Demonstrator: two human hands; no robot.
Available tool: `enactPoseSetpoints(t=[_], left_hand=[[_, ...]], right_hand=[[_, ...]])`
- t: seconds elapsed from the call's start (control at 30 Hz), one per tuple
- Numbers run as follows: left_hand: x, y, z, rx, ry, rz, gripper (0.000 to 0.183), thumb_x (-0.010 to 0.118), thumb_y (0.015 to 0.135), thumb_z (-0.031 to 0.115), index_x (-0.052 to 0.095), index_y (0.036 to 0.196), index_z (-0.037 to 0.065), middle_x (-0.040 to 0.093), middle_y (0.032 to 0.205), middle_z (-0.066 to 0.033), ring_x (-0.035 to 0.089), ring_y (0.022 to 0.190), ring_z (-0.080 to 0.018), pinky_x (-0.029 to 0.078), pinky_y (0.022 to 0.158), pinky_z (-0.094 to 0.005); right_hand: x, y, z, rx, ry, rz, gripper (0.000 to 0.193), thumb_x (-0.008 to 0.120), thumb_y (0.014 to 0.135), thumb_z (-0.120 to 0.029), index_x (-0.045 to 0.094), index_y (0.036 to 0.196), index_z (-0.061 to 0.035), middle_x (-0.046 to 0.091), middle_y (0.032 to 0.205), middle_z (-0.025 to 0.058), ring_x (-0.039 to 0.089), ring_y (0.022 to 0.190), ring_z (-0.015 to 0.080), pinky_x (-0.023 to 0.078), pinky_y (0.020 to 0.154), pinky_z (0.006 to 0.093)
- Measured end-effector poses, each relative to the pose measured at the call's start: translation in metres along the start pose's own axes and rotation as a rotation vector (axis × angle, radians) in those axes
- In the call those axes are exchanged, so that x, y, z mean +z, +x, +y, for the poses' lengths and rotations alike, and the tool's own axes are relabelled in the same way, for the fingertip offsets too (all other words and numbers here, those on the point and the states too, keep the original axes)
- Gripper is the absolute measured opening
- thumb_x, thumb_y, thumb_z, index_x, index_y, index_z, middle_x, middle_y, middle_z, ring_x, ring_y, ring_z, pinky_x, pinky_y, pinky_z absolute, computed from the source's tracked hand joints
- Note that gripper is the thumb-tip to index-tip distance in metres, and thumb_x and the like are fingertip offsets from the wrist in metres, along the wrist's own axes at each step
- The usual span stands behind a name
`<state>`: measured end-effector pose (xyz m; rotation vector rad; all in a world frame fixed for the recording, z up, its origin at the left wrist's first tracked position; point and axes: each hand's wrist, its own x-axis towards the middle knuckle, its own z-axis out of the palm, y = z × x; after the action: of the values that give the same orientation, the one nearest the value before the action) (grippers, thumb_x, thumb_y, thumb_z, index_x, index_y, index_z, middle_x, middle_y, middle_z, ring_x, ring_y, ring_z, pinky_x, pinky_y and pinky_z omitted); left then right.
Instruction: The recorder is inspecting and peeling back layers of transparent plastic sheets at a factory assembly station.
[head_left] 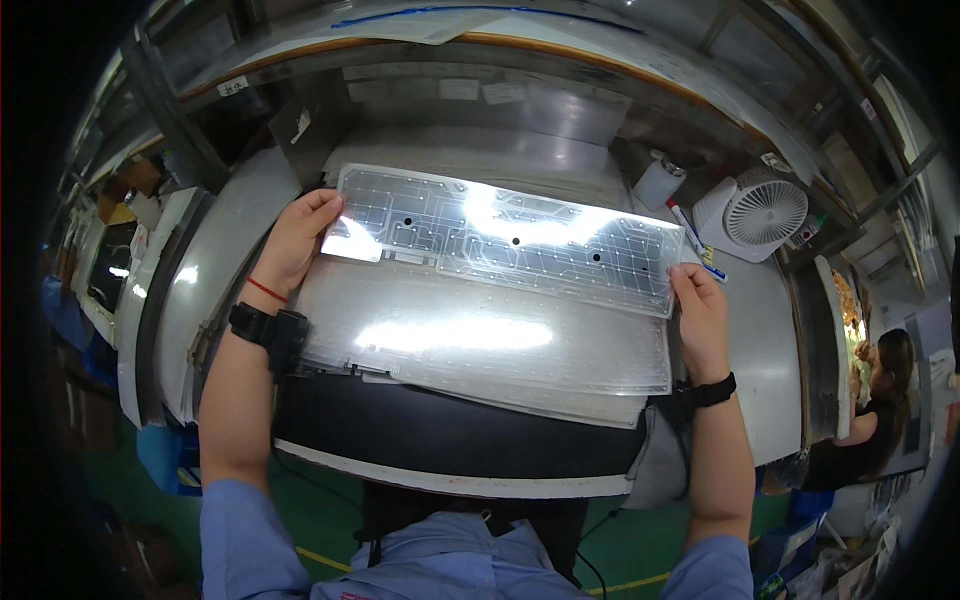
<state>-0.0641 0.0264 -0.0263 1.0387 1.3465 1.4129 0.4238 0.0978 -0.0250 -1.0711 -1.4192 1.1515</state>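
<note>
Between my two hands I hold up a clear plastic film sheet [560,262] printed with fine circuit lines, dots and a few dark round holes. My left hand [303,232] pinches its left edge between thumb and fingers. At the opposite short edge, my right hand [702,310] grips it the same way. The sheet slants, its left end farther from me than its right, and a bright lamp reflection washes out part of it. Below it lies a stack of similar clear sheets [480,335] on a black mat [420,425].
A white fan [755,218] stands at the back right, beside a whitish bottle [658,182] and marker pens [706,265]. A shelf edge [560,52] runs across the back. Metal panels [215,285] stand at the left. Another person [885,410] works at the far right.
</note>
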Motion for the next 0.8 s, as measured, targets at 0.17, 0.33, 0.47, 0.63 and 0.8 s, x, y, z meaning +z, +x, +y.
enactPoseSetpoints(t=[0.17,0.33,0.47,0.63,0.8], left_hand=[[-0.003,-0.004,0.001,-0.025,-0.039,0.022,0.016,0.053,0.098,0.020,0.061,0.102,0.007,0.056,0.080,0.0058,0.045,0.067,-0.0035,0.038,0.062,-0.0186],[-0.006,-0.001,-0.002,0.004,-0.040,-0.004,0.016,0.053,0.098,0.021,0.061,0.100,0.007,0.056,0.077,0.0056,0.043,0.065,-0.0033,0.037,0.060,-0.0193],[-0.014,-0.001,0.001,0.070,-0.138,-0.063,0.018,0.053,0.098,0.021,0.061,0.099,0.005,0.057,0.078,0.0047,0.046,0.066,-0.0031,0.038,0.060,-0.0193],[0.003,-0.003,0.002,0.052,-0.076,0.085,0.023,0.055,0.097,0.018,0.058,0.114,0.002,0.062,0.085,0.0018,0.053,0.070,-0.0028,0.041,0.060,-0.0176],[-0.006,-0.001,0.000,0.059,0.014,-0.036,0.031,0.058,0.093,0.012,0.057,0.122,0.000,0.064,0.092,0.0008,0.051,0.070,-0.0028,0.041,0.063,-0.0167]], right_hand=[[-0.002,0.002,0.003,0.002,0.022,0.008,0.015,0.055,0.097,-0.015,0.061,0.095,-0.0021,0.056,0.076,-0.0049,0.047,0.067,0.0026,0.037,0.062,0.0183],[-0.002,0.001,0.001,-0.006,0.044,0.016,0.017,0.055,0.097,-0.017,0.062,0.095,-0.0014,0.055,0.073,-0.0051,0.046,0.061,0.0026,0.035,0.056,0.0182],[-0.005,-0.001,-0.001,-0.065,0.134,0.041,0.018,0.055,0.097,-0.018,0.062,0.097,-0.0013,0.057,0.074,-0.0035,0.046,0.059,0.0026,0.035,0.055,0.0178],[-0.013,0.003,0.008,-0.094,0.074,0.071,0.018,0.054,0.097,-0.014,0.057,0.108,0.0003,0.066,0.086,0.0063,0.055,0.063,0.0069,0.042,0.057,0.0190],[0.002,-0.002,-0.007,-0.062,0.071,0.025,0.024,0.054,0.096,-0.009,0.050,0.117,0.0002,0.068,0.096,0.0113,0.062,0.070,0.0109,0.046,0.060,0.0205]])
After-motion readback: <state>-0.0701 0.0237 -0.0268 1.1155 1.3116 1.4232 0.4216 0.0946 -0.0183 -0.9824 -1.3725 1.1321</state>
